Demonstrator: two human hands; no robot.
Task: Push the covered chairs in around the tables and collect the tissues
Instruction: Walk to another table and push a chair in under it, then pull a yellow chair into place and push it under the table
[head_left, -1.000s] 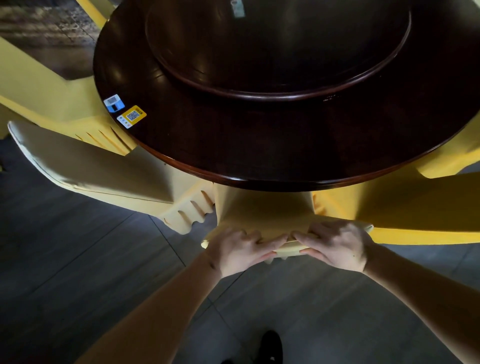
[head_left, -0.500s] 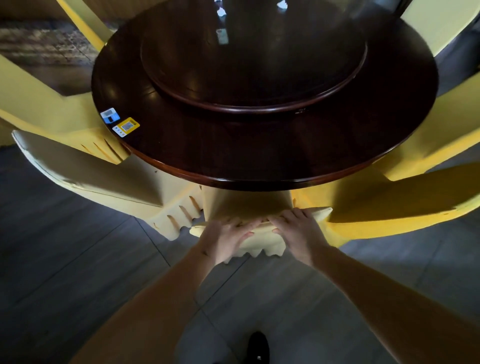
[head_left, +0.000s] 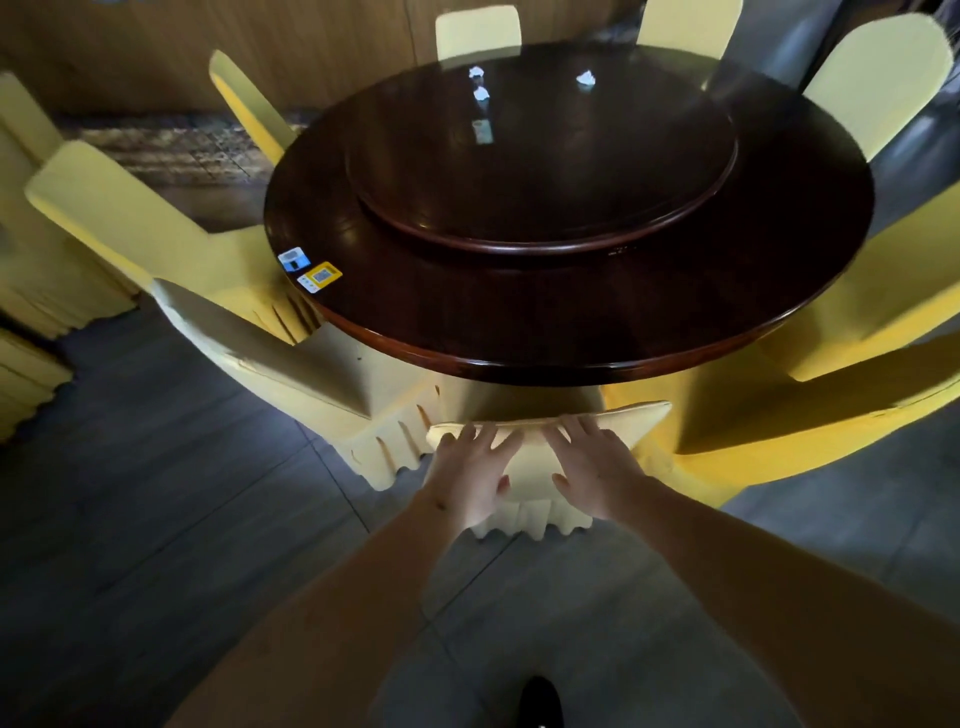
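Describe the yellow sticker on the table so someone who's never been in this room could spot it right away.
Start at the big round dark wooden table ringed by yellow covered chairs. Look at its near left edge, outside the raised turntable. Two small stickers sit side by side there; the yellow sticker is the one nearer the person, with a square code printed on it, while its neighbour, the blue and white sticker, lies just beyond.

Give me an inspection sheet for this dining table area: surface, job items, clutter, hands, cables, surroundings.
Surface: round dark wooden table, glossy, with a raised turntable in the middle.
Job's things: covered chair at the near edge, seat tucked under the table; crumpled tissues on the far side of the turntable.
Clutter: two stickers near the table's left rim.
Hands: left hand and right hand open, fingers spread on the chair's top edge.
Cables: nothing seen.
Surroundings: more yellow covered chairs ringing the table; grey tiled floor.
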